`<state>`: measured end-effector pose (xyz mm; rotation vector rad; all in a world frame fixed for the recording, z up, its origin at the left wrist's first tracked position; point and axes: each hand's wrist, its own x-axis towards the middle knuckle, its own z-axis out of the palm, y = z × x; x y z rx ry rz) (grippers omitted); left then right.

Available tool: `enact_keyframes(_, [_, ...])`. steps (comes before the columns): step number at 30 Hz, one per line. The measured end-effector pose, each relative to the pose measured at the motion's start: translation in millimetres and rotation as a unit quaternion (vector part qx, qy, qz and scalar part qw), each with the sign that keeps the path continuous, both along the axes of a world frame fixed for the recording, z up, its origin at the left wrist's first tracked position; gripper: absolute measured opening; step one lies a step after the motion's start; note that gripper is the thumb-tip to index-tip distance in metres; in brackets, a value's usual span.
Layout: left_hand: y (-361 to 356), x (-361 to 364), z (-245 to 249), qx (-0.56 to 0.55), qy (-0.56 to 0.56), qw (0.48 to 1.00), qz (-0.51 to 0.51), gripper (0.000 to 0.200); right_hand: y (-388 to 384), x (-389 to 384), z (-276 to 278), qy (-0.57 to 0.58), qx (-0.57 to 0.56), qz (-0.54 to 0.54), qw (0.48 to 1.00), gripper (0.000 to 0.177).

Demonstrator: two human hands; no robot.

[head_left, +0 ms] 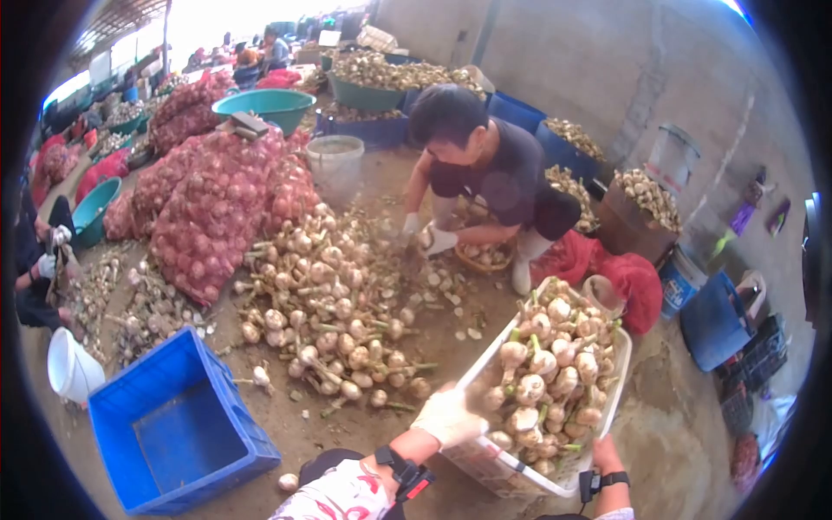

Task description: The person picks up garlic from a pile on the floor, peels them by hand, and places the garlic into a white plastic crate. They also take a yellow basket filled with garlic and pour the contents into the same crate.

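Observation:
A white plastic crate (pixel 626 351) heaped with garlic bulbs (pixel 555 373) is tilted in front of me. At its left rim is my left hand (pixel 451 418) in a pale glove, its fingers closed over the edge. My right hand (pixel 608 455) grips the near right corner, its fingers partly hidden by the rim. To the left of the crate, a large pile of garlic with stems (pixel 334 295) spreads over the floor. An empty blue crate (pixel 178 425) stands left of my knees.
A crouching person (pixel 498 173) in gloves handles garlic beyond the pile. Red mesh sacks (pixel 217 208) full of garlic stand at the left, under a green basin (pixel 264 106). A white bucket (pixel 74 366) is at far left, near another person's gloved hand (pixel 43 266). Blue tubs (pixel 715 321) line the right.

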<state>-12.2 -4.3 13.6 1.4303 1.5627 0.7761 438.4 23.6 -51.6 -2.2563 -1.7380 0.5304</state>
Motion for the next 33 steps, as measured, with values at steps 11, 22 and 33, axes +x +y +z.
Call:
enact_keyframes(11, [-0.4,-1.0,4.4,0.005,0.011,1.0,-0.016,0.064,-0.3,-5.2,7.5,0.039,-0.028,-0.015,0.999,0.037])
enact_keyframes(22, [-3.6,-1.9,12.1,-0.002,0.017,1.0,-0.016,0.059,1.5,6.8,-7.3,0.032,0.0,-0.007,0.999,0.037])
enact_keyframes(33, [-2.9,-3.2,14.6,-0.009,0.006,0.999,-0.031,0.076,1.8,3.4,-3.7,0.023,0.0,-0.01,1.0,0.035])
